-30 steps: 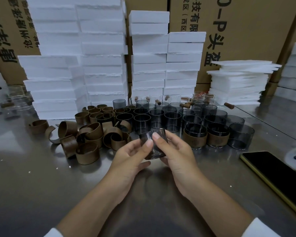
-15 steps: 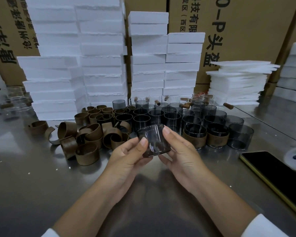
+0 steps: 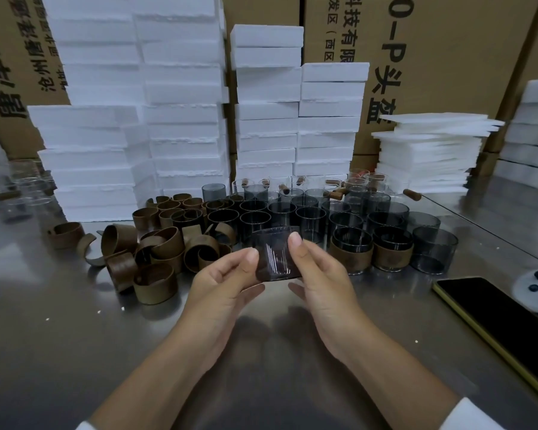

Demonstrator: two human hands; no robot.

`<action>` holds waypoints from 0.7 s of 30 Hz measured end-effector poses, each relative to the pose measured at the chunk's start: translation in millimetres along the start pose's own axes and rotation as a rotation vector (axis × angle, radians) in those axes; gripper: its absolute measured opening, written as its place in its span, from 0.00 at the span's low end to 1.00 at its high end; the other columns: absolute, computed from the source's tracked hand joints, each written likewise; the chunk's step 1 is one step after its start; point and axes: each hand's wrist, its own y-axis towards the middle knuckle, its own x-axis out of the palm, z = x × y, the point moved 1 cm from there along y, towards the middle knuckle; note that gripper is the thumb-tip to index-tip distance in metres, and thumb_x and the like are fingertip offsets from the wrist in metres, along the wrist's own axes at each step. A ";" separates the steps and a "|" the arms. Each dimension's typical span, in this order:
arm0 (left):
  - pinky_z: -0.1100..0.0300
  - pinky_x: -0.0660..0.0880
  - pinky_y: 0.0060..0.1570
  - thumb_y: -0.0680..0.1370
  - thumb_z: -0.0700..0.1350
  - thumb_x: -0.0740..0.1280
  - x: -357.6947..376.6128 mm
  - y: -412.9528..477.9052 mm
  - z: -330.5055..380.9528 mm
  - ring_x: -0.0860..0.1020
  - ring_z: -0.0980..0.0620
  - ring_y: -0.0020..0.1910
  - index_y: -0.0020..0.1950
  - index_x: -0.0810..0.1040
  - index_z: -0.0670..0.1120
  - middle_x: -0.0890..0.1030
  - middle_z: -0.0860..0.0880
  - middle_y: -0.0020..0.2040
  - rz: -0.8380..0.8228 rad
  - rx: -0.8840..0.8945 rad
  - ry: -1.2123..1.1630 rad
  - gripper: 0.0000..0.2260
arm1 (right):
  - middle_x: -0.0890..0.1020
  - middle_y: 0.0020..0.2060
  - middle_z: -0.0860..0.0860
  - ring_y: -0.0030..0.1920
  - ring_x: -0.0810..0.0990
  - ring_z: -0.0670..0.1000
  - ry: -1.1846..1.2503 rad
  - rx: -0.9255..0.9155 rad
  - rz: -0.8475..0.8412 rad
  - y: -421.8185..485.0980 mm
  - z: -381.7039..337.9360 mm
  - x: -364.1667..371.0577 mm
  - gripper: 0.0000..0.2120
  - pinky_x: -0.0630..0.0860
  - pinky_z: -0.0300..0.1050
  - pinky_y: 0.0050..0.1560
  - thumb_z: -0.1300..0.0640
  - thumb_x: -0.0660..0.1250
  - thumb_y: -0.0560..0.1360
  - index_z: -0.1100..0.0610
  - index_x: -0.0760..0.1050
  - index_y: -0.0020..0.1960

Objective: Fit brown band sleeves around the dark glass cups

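In the middle of the frame, the left hand (image 3: 227,280) and the right hand (image 3: 320,274) held one dark glass cup (image 3: 274,259) between them, above the steel table (image 3: 75,352). Each hand pinched it from its own side, with the thumb on the near face and the other fingers mostly hidden behind the glass. The cup carried no band.

I judge that the step in hand was the taking up of a bare cup, before a band goes on. The next move would ask one hand to let go and fetch a band from the heap of brown band sleeves (image 3: 165,249) left of centre. That hand must then fit it around the wall of the cup while the other hand holds the glass firm. Two sleeved cups (image 3: 351,252) stood right of centre, just beside the many bare cups (image 3: 280,212), so most of the work was not yet done.

On the cardboard box (image 3: 448,57) at the upper right, large black writing read "0-P头盔". Smaller characters beside it read "科技有限", cut off by the foam blocks (image 3: 267,119). The upper-left box (image 3: 10,72) also had characters, turned sideways, which I could not read surely.
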 end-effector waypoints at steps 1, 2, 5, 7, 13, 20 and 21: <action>0.59 0.76 0.50 0.68 0.52 0.68 1.1 -0.6 -0.1 0.83 0.52 0.51 0.59 0.79 0.43 0.84 0.44 0.52 -0.015 -0.002 0.017 0.22 | 0.86 0.40 0.41 0.42 0.82 0.35 0.015 -0.014 0.029 -0.4 -0.4 0.2 0.20 0.73 0.26 0.39 0.40 0.66 0.65 0.52 0.82 0.49; 0.57 0.76 0.52 0.67 0.53 0.69 2.2 -1.4 -0.5 0.82 0.52 0.52 0.59 0.79 0.44 0.84 0.45 0.53 -0.030 -0.008 0.030 0.23 | 0.86 0.39 0.40 0.41 0.82 0.35 0.024 -0.019 0.053 -0.9 -0.4 0.4 0.19 0.73 0.25 0.38 0.40 0.68 0.63 0.51 0.81 0.49; 0.55 0.77 0.55 0.62 0.55 0.72 5.1 -3.0 -3.2 0.81 0.53 0.56 0.59 0.78 0.45 0.84 0.48 0.54 -0.040 -0.016 0.078 0.29 | 0.85 0.42 0.39 0.43 0.82 0.35 0.017 0.000 0.082 -0.8 1.9 1.5 0.23 0.75 0.26 0.39 0.42 0.72 0.58 0.47 0.78 0.51; 0.54 0.77 0.56 0.61 0.54 0.73 4.5 -3.0 -4.4 0.81 0.54 0.54 0.57 0.79 0.46 0.84 0.50 0.52 -0.032 -0.010 0.093 0.27 | 0.86 0.46 0.45 0.46 0.83 0.39 0.028 0.023 0.082 0.0 3.2 2.0 0.27 0.76 0.30 0.42 0.42 0.73 0.57 0.50 0.78 0.55; 0.63 0.79 0.51 0.65 0.50 0.70 1.3 -2.3 -0.5 0.81 0.52 0.55 0.60 0.78 0.42 0.83 0.44 0.55 -0.105 -0.014 -0.016 0.24 | 0.86 0.49 0.46 0.51 0.83 0.44 0.096 0.084 0.069 3.1 2.0 -2.5 0.35 0.74 0.41 0.48 0.39 0.74 0.51 0.50 0.79 0.57; 0.57 0.75 0.60 0.55 0.62 0.80 0.2 -1.9 2.0 0.80 0.48 0.58 0.56 0.83 0.46 0.82 0.42 0.57 -0.193 -0.043 -0.076 0.34 | 0.86 0.50 0.48 0.51 0.82 0.45 0.197 0.113 0.006 4.3 1.3 -7.7 0.27 0.72 0.43 0.52 0.41 0.72 0.58 0.49 0.82 0.54; 0.58 0.76 0.58 0.54 0.63 0.80 0.1 -1.2 1.9 0.80 0.49 0.57 0.54 0.84 0.47 0.83 0.42 0.57 -0.200 -0.046 -0.076 0.34 | 0.86 0.50 0.48 0.53 0.82 0.45 0.170 0.107 0.009 4.4 1.4 -7.3 0.27 0.72 0.43 0.52 0.39 0.71 0.58 0.50 0.82 0.55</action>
